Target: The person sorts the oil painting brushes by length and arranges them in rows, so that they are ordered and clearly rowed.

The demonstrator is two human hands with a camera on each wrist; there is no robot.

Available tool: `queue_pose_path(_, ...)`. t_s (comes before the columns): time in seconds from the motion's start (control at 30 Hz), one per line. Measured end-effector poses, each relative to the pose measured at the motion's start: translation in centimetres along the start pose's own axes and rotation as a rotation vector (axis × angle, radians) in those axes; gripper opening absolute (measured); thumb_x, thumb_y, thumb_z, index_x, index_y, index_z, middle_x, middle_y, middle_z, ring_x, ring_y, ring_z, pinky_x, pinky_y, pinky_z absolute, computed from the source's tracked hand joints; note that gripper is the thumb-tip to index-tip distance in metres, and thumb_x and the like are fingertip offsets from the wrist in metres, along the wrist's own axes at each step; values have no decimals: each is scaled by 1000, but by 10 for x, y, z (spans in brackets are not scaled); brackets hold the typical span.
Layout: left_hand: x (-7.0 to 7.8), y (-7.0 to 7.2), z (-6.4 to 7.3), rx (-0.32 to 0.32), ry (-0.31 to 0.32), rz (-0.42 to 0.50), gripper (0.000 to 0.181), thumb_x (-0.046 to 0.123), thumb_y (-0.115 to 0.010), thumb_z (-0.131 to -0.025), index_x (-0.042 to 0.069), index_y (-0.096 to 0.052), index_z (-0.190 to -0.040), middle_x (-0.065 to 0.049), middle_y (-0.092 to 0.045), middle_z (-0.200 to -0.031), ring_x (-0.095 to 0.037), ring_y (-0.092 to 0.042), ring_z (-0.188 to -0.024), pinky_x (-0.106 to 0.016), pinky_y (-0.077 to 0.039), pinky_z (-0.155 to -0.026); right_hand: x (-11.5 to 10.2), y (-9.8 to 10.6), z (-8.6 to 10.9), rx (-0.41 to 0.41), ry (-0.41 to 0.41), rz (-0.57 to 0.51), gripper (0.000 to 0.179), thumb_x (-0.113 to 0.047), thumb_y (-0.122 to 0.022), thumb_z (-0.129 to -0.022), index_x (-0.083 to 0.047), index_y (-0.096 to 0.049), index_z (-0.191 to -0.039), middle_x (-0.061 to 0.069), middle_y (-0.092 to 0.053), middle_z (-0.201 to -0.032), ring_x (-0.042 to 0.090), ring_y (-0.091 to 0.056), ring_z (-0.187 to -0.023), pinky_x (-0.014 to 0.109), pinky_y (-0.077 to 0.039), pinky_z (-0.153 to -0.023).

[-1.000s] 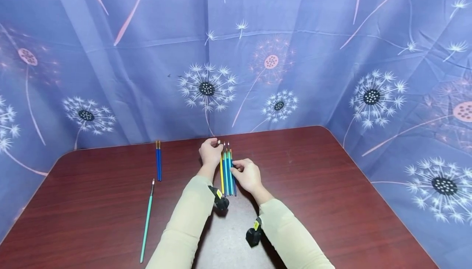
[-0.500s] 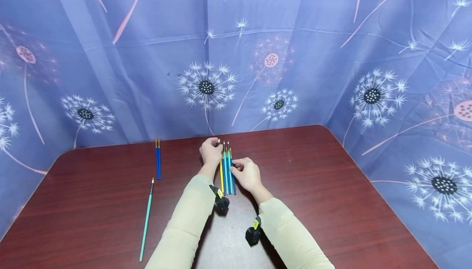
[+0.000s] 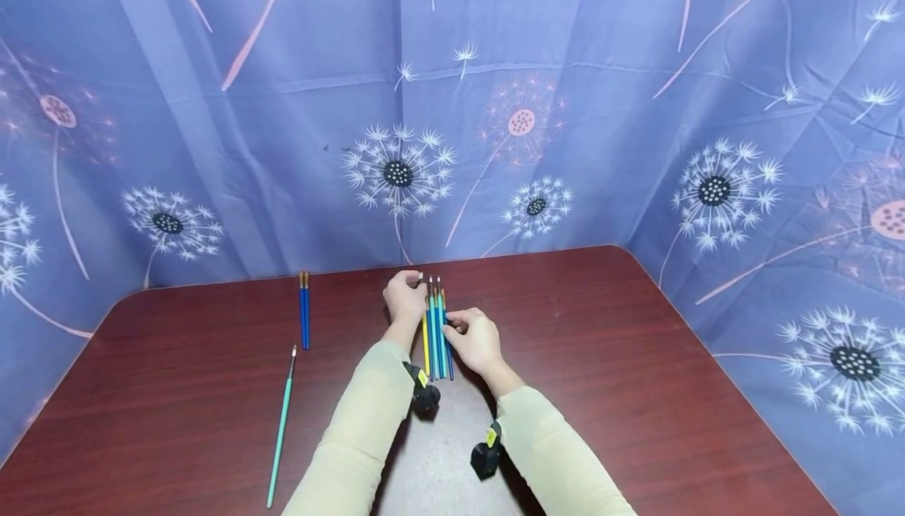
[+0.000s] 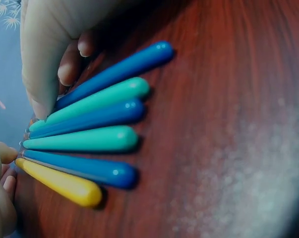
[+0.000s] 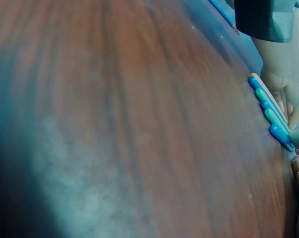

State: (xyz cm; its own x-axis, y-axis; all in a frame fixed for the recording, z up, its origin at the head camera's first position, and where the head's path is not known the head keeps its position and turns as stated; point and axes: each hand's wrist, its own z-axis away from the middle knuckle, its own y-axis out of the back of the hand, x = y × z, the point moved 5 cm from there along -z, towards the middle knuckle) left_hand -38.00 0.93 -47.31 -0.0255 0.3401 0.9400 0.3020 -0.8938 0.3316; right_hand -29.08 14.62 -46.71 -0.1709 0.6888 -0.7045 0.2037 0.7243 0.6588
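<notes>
A blue-violet curtain printed with dandelions (image 3: 318, 147) hangs behind a dark red wood-grain table (image 3: 636, 390). A close row of six slim paintbrushes in yellow, blue and teal lies on it, bristles pointing away from the person. Across the last second almost nothing has changed: both hands keep their places and the row its order, so the work in hand seems to be a steadying one.

The left hand (image 3: 404, 298) is at the far end of the glossy yellow-handled brush (image 4: 65, 186); whether its fingers pinch it or only touch is hidden. The right hand (image 3: 475, 341) appears to pinch the outermost blue-handled brush (image 4: 124, 67), thumb reaching the neighbouring teal-handled brush (image 4: 94, 100). Well left lie two blue brushes (image 3: 305, 316) and a long teal brush (image 3: 281, 430).
</notes>
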Motion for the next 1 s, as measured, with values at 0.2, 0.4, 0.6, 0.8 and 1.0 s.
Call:
queue_pose_path(0.2,-1,1,0,-3,15,8,23,4,-61,-86,3,-68,-108,-14,-68,-104,-28,-62,-100,-39,-52,-87,2,-1,0,6,0,7,24,-19,-69,-84,-9,-72,-105,3,-65,-87,14,-62,-76,30,-50,-69)
queue_pose_path(0.4,-2,4,-1,12,49,17,23,2,-60,-85,4,-68,-107,-14,-69,-101,-27,-63,-97,-39,-53,-85,1,-1,-1,8,7,9,24,-20,-69,-84,-9,-72,-105,3,-65,-87,14,-62,-75,30,-50,-69)
queue_pose_path(0.6,-3,5,-1,42,57,45,23,-1,-61,-83,1,-68,-104,-16,-70,-99,-26,-65,-95,-38,-53,-84,-1,1,1,7,11,-3,24,-19,-69,-84,-7,-72,-105,3,-65,-86,15,-61,-75,30,-49,-68)
queue_pose_path(0.8,-2,7,0,34,11,-39,26,3,-63,-84,2,-67,-109,-16,-67,-104,-28,-62,-101,-40,-52,-88,-1,0,2,3,15,2,25,-19,-69,-84,-7,-72,-105,3,-65,-87,15,-62,-76,29,-50,-68)
queue_pose_path(1.0,2,9,3,-6,-73,-301,29,22,-66,-87,8,-69,-112,-11,-60,-119,-30,-48,-115,-46,-37,-101,0,-1,1,5,6,-3,24,-19,-68,-85,-8,-72,-106,3,-65,-88,16,-62,-77,30,-50,-69)
